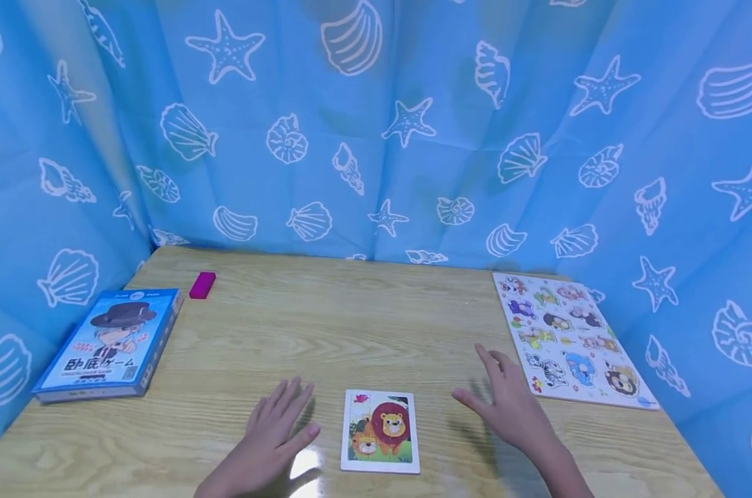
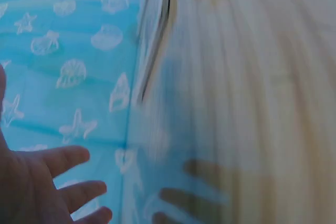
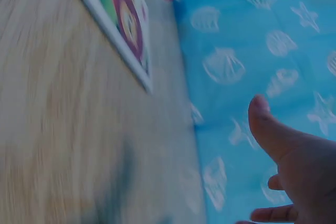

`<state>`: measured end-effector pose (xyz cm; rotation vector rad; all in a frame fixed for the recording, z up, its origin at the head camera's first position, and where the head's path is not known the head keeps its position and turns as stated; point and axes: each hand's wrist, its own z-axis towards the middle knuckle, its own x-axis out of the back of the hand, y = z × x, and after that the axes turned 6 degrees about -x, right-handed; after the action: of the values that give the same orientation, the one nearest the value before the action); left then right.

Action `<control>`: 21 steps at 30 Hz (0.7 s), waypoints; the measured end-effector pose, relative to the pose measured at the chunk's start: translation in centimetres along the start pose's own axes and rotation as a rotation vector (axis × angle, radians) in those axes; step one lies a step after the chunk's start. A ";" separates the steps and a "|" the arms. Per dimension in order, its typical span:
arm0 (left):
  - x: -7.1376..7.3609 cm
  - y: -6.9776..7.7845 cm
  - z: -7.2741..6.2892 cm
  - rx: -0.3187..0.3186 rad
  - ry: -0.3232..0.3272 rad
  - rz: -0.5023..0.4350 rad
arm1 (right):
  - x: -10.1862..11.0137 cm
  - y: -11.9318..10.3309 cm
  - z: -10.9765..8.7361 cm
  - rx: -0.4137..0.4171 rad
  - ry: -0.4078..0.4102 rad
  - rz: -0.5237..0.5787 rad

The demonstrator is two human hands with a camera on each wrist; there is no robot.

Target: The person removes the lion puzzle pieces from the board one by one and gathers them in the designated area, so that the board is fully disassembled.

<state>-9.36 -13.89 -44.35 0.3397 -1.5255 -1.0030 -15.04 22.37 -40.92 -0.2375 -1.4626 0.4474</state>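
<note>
A small white-framed lion puzzle [image 1: 380,431] lies flat on the wooden table, its picture showing two lions on green. To its left hovers my left hand [image 1: 270,436], fingers spread and holding nothing. On the other side my right hand [image 1: 515,408] is held over the table, thumb apart from the fingers, also holding nothing. In the right wrist view the puzzle [image 3: 123,22] appears beyond the hand, tilted by the camera angle. The left wrist view shows the left palm [image 2: 26,187] with its fingers stretched out.
A blue game box [image 1: 108,346] with a hatted cartoon figure lies at the left. Behind it is a small magenta block [image 1: 203,285]. At the right rests a white animal puzzle board [image 1: 569,339]. A blue shell-patterned curtain [image 1: 363,138] encloses the wooden table [image 1: 326,304].
</note>
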 end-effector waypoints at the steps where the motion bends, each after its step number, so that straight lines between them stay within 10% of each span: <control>1: -0.4 0.1 0.3 -0.013 -0.009 -0.018 | -0.6 -0.7 0.4 -0.003 -0.019 0.028; 14: -4.0 -1.2 2.0 -0.246 0.036 0.147 | -7.1 -7.4 3.2 0.270 -0.222 0.300; 21: -4.0 -1.5 2.0 -0.396 0.012 0.309 | -8.5 -8.5 3.3 0.255 -0.253 0.306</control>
<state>-10.68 -11.10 -47.95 -0.1647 -1.2829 -1.0228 -17.40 10.73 -44.72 -0.2059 -1.6023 0.9334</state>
